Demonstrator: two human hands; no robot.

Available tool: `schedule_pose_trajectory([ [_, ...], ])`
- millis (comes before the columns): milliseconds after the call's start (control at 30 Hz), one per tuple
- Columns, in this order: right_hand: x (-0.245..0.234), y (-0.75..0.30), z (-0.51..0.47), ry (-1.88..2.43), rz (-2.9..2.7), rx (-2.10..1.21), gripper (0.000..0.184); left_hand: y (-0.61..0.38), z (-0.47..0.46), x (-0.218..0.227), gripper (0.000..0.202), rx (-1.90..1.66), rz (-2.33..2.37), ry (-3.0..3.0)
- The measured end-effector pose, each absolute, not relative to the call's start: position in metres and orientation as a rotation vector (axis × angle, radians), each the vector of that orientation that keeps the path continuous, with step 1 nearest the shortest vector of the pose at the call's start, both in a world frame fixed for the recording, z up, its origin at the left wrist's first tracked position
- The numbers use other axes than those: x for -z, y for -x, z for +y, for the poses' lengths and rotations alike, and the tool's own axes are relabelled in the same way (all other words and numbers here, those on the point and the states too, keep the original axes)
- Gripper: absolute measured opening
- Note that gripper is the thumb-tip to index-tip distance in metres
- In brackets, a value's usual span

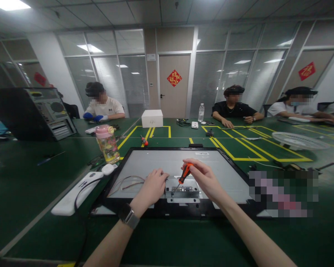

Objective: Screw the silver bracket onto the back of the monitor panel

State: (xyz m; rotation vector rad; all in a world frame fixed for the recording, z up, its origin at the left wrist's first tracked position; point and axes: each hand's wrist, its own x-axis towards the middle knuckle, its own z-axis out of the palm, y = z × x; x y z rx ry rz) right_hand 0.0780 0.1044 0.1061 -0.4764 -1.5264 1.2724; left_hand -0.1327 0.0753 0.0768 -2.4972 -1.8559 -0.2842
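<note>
A flat display panel (144, 159) with a black frame lies on the green table, its grey back facing up. Near its front edge is a metal bracket (195, 193). My right hand (206, 178) grips an orange and black screwdriver (185, 173), which slants down to the left with its tip at the bracket. My left hand (154, 187), with a watch on the wrist, is closed at the bracket's left end, fingers curled against it. Thin cables (128, 181) loop over the panel left of that hand.
A white power strip (78, 194) and a pink-lidded bottle (107, 142) stand left of the panel. Further left are a computer case (19, 113) and another screwdriver (48, 158). A white box (152, 118) stands behind. Several people sit across the table.
</note>
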Motion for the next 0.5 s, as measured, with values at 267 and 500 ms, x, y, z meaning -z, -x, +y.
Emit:
schedule_pose_trajectory([
  [267, -0.1081, -0.0805, 0.1041, 0.438, -1.59, -1.271, 0.033, 0.1322, 0.0739, -0.0793, 0.039, 0.303, -1.861, 2.504],
  [500, -0.1121, -0.0796, 0.0993, 0.486, -1.645, -1.071, 0.028, 0.132, 0.0733, -0.0801, 0.039, 0.285, -1.867, 2.5],
])
